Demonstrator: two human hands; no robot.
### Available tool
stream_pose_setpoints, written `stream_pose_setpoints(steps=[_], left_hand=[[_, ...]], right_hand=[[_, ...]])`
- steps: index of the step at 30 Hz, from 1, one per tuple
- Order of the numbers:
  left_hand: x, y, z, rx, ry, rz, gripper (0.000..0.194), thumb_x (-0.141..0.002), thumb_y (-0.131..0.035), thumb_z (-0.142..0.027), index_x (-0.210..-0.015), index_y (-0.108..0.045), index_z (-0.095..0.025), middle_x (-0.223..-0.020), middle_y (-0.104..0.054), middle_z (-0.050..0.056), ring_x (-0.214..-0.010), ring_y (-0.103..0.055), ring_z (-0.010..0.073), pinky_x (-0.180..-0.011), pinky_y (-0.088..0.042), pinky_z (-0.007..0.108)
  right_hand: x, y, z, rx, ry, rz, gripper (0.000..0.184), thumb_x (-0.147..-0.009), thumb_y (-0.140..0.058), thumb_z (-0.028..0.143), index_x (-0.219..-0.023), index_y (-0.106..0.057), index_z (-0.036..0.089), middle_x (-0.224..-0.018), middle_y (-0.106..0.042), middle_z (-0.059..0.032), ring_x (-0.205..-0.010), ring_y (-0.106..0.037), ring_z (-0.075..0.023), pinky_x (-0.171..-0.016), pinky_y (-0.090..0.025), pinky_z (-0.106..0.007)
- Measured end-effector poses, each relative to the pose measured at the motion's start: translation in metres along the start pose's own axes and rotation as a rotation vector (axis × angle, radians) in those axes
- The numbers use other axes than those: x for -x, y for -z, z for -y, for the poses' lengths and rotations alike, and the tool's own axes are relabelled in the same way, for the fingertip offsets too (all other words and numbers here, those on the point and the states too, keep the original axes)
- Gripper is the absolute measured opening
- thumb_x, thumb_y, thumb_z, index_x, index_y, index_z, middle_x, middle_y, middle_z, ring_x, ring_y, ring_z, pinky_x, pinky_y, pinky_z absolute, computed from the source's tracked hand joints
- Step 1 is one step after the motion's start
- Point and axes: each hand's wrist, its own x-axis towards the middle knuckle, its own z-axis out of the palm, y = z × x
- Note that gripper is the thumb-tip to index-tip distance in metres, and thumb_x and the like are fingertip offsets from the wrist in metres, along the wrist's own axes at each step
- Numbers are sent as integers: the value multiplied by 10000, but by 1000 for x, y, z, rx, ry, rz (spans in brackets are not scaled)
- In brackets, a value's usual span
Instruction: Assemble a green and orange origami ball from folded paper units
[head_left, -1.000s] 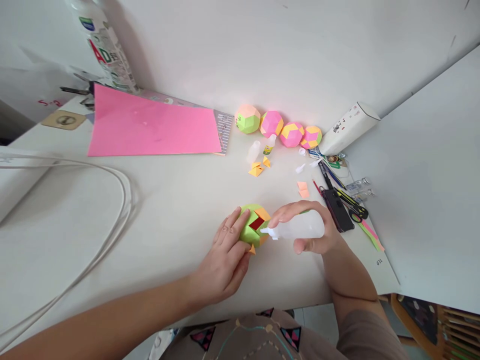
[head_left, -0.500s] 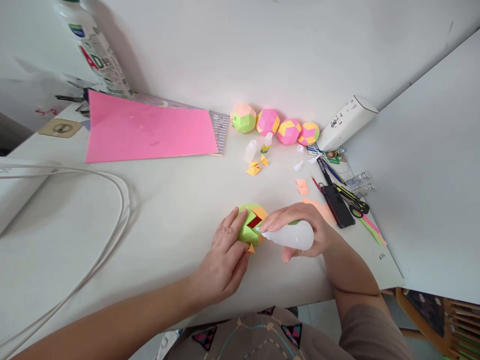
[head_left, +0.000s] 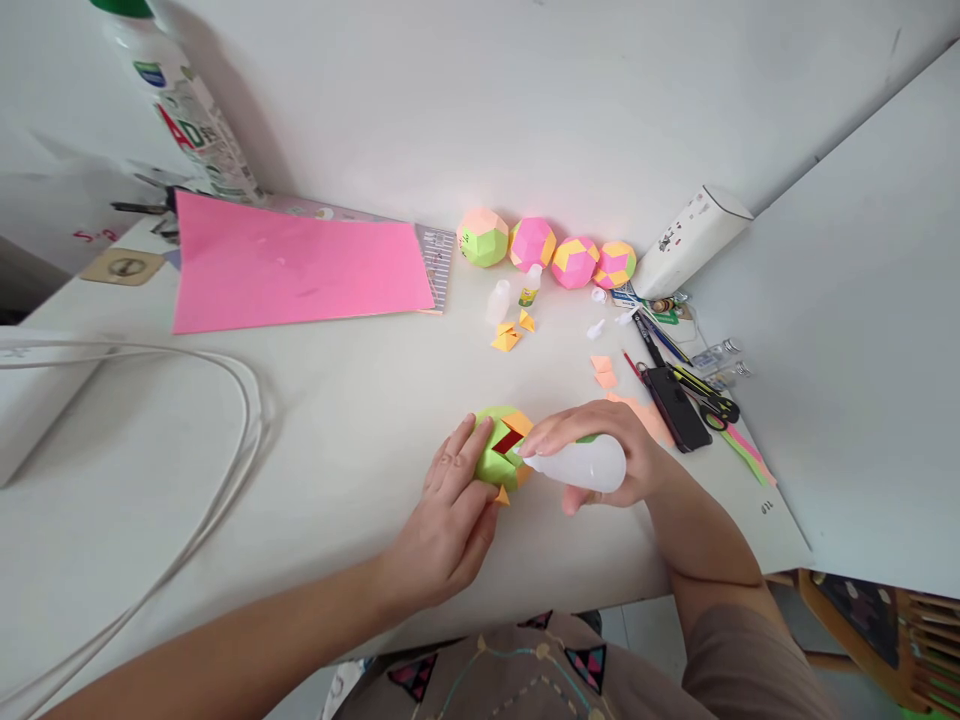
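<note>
A green and orange paper ball [head_left: 493,466] rests on the table in front of me, with a dark red diamond-shaped opening in its upper face. My left hand [head_left: 452,515] is closed around its left side. A small orange folded paper piece [head_left: 502,496] sticks out by the thumb and forefinger of that hand. In my right hand [head_left: 630,440] is a white translucent squeeze bottle [head_left: 589,464], tilted nearly flat. Its nozzle points left and reaches the ball beside the opening; whether it touches I cannot tell.
Several finished paper balls [head_left: 532,244] line the wall. Small bottles [head_left: 499,301] and orange paper pieces [head_left: 507,338] stand before them. To the right lie a black phone [head_left: 677,410] and scissors [head_left: 716,408]. Pink paper [head_left: 300,270] and a white cable [head_left: 244,400] are on the left.
Both hands, the paper ball and the bottle hold almost the same positions. The whole view has shifted slightly.
</note>
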Motion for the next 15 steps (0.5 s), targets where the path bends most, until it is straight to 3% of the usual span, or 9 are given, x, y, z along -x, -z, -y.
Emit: stream_pose_setpoints(steps=[8,15], left_hand=[[0,0,0,5,-10,-17,226,-867,-427,1,-1001,-501,-165,-1609,-109,149,-1485,-64,364,-1119,-267,647],[1,0,0,8,4,-9,211,-871,-429,1,-984,-511,-157,-1607,-109,150,-1483,-58,374,-1119,-258,652]], right_hand=[[1,-1,-2,3,14,25,452,-693,-818,347,-1061,-624,169,-939,-735,-103,-853,-724,-191,-767,-581,-289],[0,1,1,-24,-30,-13,438,-699,-818,318,-1055,-626,151,-959,-734,-130,-941,-713,-218,-813,-575,-322]])
